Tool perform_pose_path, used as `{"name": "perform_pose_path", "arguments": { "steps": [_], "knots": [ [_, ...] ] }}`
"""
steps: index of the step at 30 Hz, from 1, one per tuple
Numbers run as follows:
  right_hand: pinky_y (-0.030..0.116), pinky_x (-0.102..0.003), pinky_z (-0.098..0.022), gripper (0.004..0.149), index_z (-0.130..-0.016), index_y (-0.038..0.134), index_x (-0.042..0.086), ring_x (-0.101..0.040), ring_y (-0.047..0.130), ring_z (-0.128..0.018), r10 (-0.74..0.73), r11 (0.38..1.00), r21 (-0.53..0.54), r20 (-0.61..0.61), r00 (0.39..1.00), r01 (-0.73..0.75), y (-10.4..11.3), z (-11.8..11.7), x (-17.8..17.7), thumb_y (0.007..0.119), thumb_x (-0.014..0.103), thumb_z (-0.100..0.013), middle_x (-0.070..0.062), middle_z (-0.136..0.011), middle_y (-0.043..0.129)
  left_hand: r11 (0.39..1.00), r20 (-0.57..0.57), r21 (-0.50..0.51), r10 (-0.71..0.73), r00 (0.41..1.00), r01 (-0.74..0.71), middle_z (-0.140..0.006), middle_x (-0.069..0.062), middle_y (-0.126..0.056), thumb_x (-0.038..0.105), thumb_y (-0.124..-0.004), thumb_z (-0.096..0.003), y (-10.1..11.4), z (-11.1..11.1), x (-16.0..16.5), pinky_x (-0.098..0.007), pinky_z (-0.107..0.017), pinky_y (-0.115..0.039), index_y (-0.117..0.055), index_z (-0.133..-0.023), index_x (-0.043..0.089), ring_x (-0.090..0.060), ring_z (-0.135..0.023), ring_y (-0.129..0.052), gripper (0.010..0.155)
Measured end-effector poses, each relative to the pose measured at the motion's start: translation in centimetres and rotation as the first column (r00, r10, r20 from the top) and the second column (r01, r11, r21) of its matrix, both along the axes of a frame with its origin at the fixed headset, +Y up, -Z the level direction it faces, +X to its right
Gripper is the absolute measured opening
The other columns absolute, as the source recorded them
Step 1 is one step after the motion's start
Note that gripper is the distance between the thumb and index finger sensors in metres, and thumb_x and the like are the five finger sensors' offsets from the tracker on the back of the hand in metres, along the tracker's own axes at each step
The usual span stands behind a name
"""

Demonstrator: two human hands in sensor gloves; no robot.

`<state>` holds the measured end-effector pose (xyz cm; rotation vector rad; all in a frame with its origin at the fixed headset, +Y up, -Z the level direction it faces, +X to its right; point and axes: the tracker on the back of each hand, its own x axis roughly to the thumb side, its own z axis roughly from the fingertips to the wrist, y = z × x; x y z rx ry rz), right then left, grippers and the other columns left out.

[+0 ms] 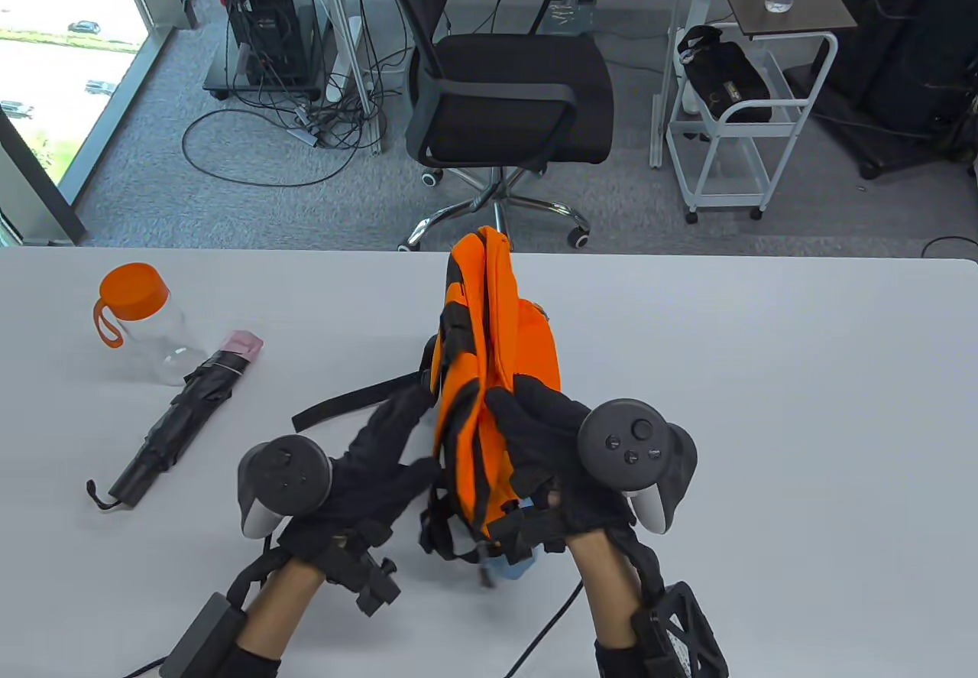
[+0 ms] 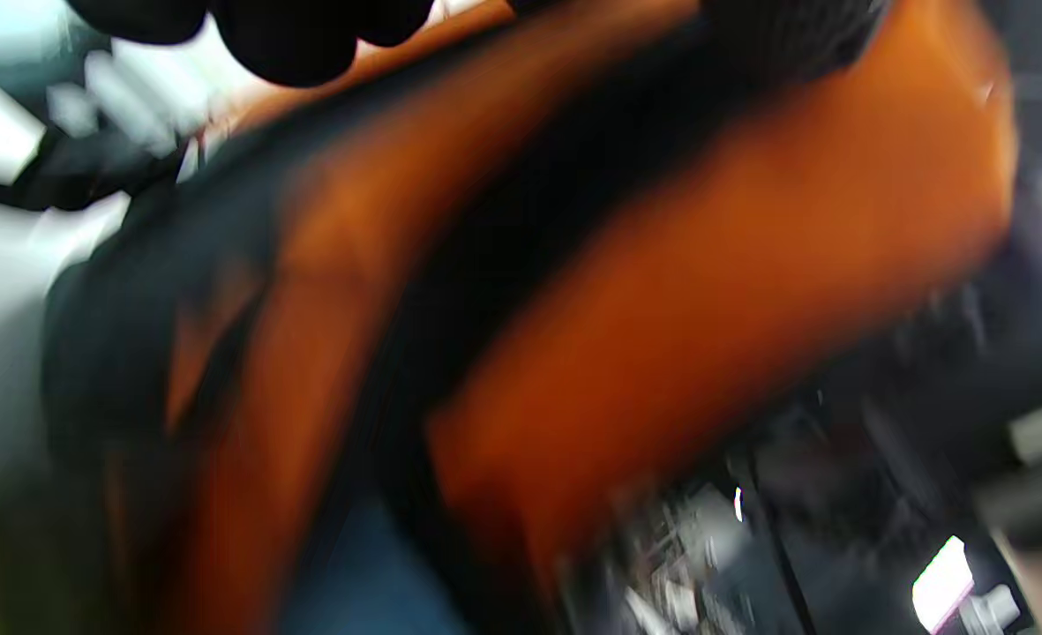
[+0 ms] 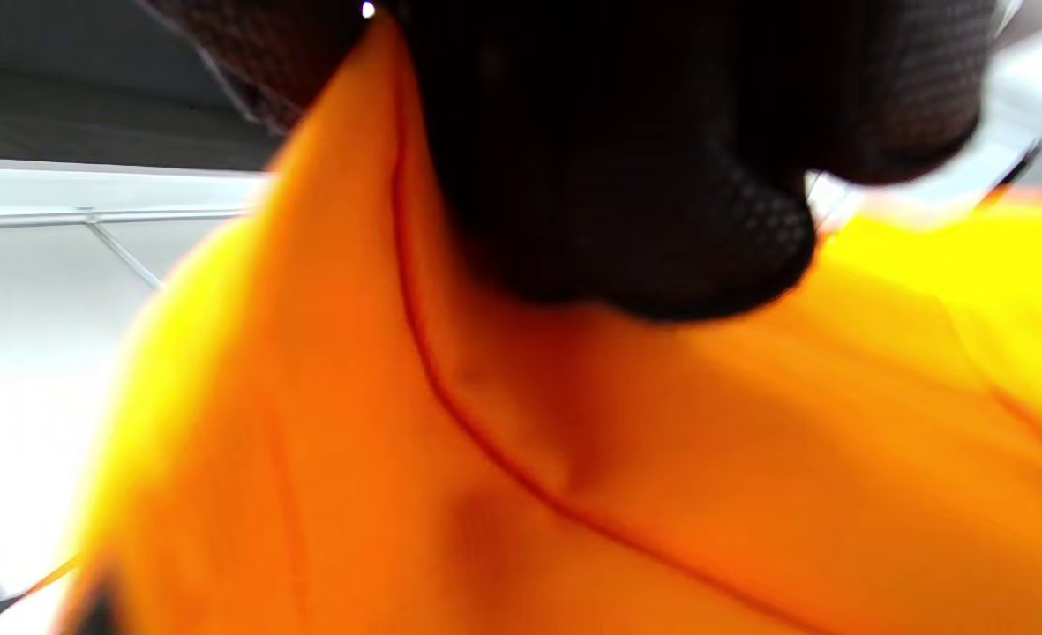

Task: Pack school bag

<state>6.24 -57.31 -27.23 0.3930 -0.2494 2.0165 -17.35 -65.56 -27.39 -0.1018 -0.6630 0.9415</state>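
Observation:
The orange and black school bag stands on its edge in the middle of the white table. My right hand grips its orange fabric at the near end; the right wrist view shows my gloved fingers pressed into the bag. My left hand lies against the bag's left side with fingers stretched out. The left wrist view is blurred and shows my fingertips above the bag. A blue item peeks out under the bag's near end.
A clear bottle with an orange lid stands at the far left. A folded black umbrella with a pink end lies beside it. A black strap trails left from the bag. An office chair stands beyond the table.

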Motion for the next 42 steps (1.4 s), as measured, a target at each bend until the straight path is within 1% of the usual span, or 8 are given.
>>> {"name": "perform_pose_path", "arguments": {
  "steps": [7,10,14,22,27,30,37,42],
  "knots": [
    [0.067,-0.065,-0.057,0.071,-0.102,0.058,0.004,-0.061,0.067,-0.084,0.180,0.975,0.081,0.242,0.953,-0.205,-2.8,2.6,2.2,0.078,0.038,-0.044,-0.039,-0.104,0.048,0.965,-0.099,0.242,0.123,0.987,-0.096,-0.111,-0.045,-0.039,0.059,-0.066,-0.0503,-0.4,0.9,-0.9,-0.066,-0.063,-0.073,-0.023,-0.115,-0.004,-0.055,-0.096,-0.072,0.101],
    [0.052,-0.076,-0.064,0.100,-0.109,0.020,0.001,-0.072,0.042,-0.092,0.402,0.896,-0.181,-0.061,0.914,-0.406,-6.5,1.5,1.8,0.074,0.054,-0.044,-0.043,-0.109,0.016,0.985,-0.067,0.132,0.122,0.990,-0.112,-0.111,-0.046,-0.038,0.061,-0.067,-0.0491,-1.2,0.9,-0.7,-0.067,-0.064,-0.074,-0.021,-0.115,-0.005,-0.060,-0.097,-0.068,0.104],
    [0.067,-0.070,-0.056,0.093,-0.105,0.035,-0.008,-0.064,0.073,-0.079,0.385,0.919,-0.087,-0.002,0.923,-0.384,-9.9,0.9,-1.2,0.072,0.049,-0.042,-0.044,-0.103,0.046,0.980,-0.103,0.200,0.016,0.995,0.005,-0.111,-0.035,-0.054,0.053,-0.072,-0.0495,-1.8,0.8,0.1,-0.059,-0.059,-0.083,-0.027,-0.115,-0.001,-0.053,-0.091,-0.081,0.096],
    [0.088,-0.052,-0.041,0.054,-0.083,0.083,0.005,-0.039,0.104,-0.052,0.578,0.771,0.090,0.316,0.752,-0.631,-8.4,2.0,-1.1,0.068,0.037,-0.043,-0.024,-0.073,0.097,0.944,-0.248,0.316,-0.015,0.969,0.095,-0.092,-0.021,-0.085,0.041,-0.076,-0.0521,-1.1,1.1,-0.9,-0.047,-0.049,-0.093,-0.062,-0.107,0.002,-0.034,-0.067,-0.103,0.069],
    [0.088,-0.052,-0.037,0.048,-0.076,0.088,0.007,-0.038,0.105,-0.045,0.449,0.882,0.013,0.281,0.848,-0.471,-8.9,1.8,1.7,0.069,0.038,-0.044,-0.022,-0.065,0.101,0.944,-0.325,0.314,0.005,0.946,0.103,-0.084,-0.015,-0.095,0.040,-0.080,-0.0521,-1.0,0.3,-2.9,-0.044,-0.048,-0.094,-0.076,-0.100,0.007,-0.029,-0.063,-0.106,0.059],
    [0.090,-0.050,-0.037,0.049,-0.076,0.088,0.009,-0.035,0.106,-0.045,0.523,0.831,0.024,0.308,0.795,-0.556,-8.7,2.1,0.9,0.068,0.040,-0.044,-0.020,-0.064,0.101,0.932,-0.380,0.330,-0.013,0.925,0.149,-0.084,-0.014,-0.096,0.042,-0.079,-0.0513,-1.2,0.3,-3.5,-0.045,-0.048,-0.094,-0.077,-0.100,0.008,-0.029,-0.063,-0.106,0.059],
    [0.088,-0.052,-0.039,0.053,-0.081,0.085,0.007,-0.038,0.104,-0.049,0.422,0.900,-0.020,0.284,0.861,-0.435,-9.6,2.6,2.5,0.068,0.042,-0.044,-0.023,-0.070,0.098,0.938,-0.335,0.327,0.003,0.942,0.113,-0.101,-0.024,-0.084,0.056,-0.064,-0.0521,0.7,-1.5,-9.0,-0.068,-0.063,-0.071,-0.095,-0.086,0.015,-0.052,-0.088,-0.081,0.061],
    [0.087,-0.054,-0.041,0.054,-0.082,0.084,0.007,-0.040,0.103,-0.051,0.392,0.918,-0.041,0.256,0.884,-0.395,-9.8,2.6,3.2,0.069,0.043,-0.044,-0.024,-0.072,0.097,0.926,-0.511,0.100,-0.266,0.817,0.364,-0.102,-0.027,-0.081,0.052,-0.064,-0.0545,-0.1,-4.4,-14.1,-0.066,-0.062,-0.072,-0.087,-0.095,0.011,-0.052,-0.087,-0.082,0.062]
  ]
}}
